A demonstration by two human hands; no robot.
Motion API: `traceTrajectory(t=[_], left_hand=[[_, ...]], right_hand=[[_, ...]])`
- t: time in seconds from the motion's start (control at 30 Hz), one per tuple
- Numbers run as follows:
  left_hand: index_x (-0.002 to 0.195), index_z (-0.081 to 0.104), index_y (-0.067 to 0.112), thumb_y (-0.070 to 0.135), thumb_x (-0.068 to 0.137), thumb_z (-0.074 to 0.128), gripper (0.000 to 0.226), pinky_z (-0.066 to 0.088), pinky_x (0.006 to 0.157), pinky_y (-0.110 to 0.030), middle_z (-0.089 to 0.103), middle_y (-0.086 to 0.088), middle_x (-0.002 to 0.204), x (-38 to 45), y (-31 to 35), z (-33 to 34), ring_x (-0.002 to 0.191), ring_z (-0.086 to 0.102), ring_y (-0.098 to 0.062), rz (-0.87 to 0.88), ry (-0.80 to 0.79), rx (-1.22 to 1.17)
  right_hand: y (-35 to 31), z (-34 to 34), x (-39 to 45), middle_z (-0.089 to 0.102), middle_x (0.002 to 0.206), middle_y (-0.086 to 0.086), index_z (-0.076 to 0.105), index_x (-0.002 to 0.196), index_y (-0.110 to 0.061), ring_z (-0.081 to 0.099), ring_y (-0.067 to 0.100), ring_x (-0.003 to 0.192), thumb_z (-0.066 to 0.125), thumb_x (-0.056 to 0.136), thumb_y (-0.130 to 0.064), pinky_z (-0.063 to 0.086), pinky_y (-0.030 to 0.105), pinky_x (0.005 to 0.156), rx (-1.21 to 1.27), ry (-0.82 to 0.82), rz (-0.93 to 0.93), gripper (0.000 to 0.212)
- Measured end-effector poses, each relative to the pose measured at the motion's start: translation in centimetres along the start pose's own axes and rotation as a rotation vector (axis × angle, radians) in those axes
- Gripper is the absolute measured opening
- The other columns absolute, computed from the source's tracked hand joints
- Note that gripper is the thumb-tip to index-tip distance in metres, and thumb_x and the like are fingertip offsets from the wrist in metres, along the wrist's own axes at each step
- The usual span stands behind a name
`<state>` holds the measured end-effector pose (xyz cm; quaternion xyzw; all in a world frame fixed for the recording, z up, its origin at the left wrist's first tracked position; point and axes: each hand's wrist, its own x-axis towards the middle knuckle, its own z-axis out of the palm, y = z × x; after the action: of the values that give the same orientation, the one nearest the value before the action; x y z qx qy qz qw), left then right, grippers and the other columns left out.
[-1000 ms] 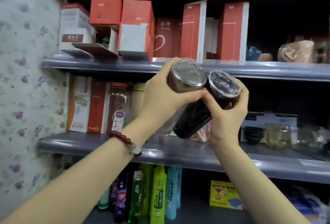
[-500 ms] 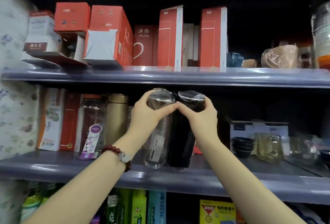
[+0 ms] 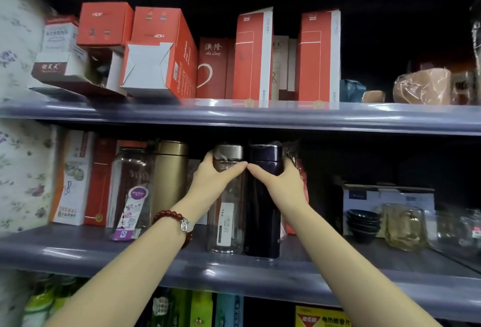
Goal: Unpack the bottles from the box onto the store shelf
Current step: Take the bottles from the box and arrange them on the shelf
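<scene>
**Two bottles upright on the middle shelf, one hand on each**

Both bottles stand upright, side by side and touching, near the front of the middle shelf. The clear bottle, with a silver cap and a white label on its front, is on the left; the dark bottle, with a dark cap, is on the right.

The left hand wraps the upper part of the clear bottle just under the cap, its grip closed on the bottle with the thumb across the front. A red bead bracelet sits on that wrist. The right hand holds the upper part of the dark bottle in the same way, its grip closed around it. The two thumb tips nearly meet where the bottles join.

Just left of the clear bottle stands a gold flask, and beyond it a clear jar with a purple tag. To the right of the dark bottle, apart from it, lie a stack of dark bowls and a glass mug. Red cartons fill the upper shelf.
</scene>
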<state>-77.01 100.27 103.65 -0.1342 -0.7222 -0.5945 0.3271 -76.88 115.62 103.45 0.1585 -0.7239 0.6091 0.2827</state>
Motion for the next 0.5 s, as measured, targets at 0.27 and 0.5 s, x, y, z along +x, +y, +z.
traceTrajectory(t=[0.27, 0.5], left_hand=[[0.145, 0.02, 0.04, 0.06, 0.075, 0.066, 0.085, 0.04, 0.106, -0.035, 0.052, 0.01, 0.136, -3.5, -1.8, -1.3, 0.125, 0.05, -0.013, -0.105, -0.174, 0.168], [0.141, 0.039, 0.022, 0.029, 0.088, 0.062, 0.058, 0.042, 0.083, -0.025, 0.06, -0.004, 0.123, -7.2, -1.6, -4.3, 0.106, 0.059, -0.017, -0.037, -0.215, 0.506]], right_hand=[[1.1, -0.4, -3.8, 0.053, 0.106, -0.014, 0.04, 0.131, -0.02, 0.055, 0.006, 0.103, 0.067, 0.085, -0.039, 0.035, 0.003, 0.066, -0.139, -0.038, -0.001, 0.056], [1.6, 0.0, -7.4, 0.059, 0.111, 0.007, 0.051, 0.116, -0.009, 0.056, 0.023, 0.1, 0.063, 0.086, -0.025, 0.039, 0.026, 0.075, -0.427, -0.019, 0.038, 0.037]])
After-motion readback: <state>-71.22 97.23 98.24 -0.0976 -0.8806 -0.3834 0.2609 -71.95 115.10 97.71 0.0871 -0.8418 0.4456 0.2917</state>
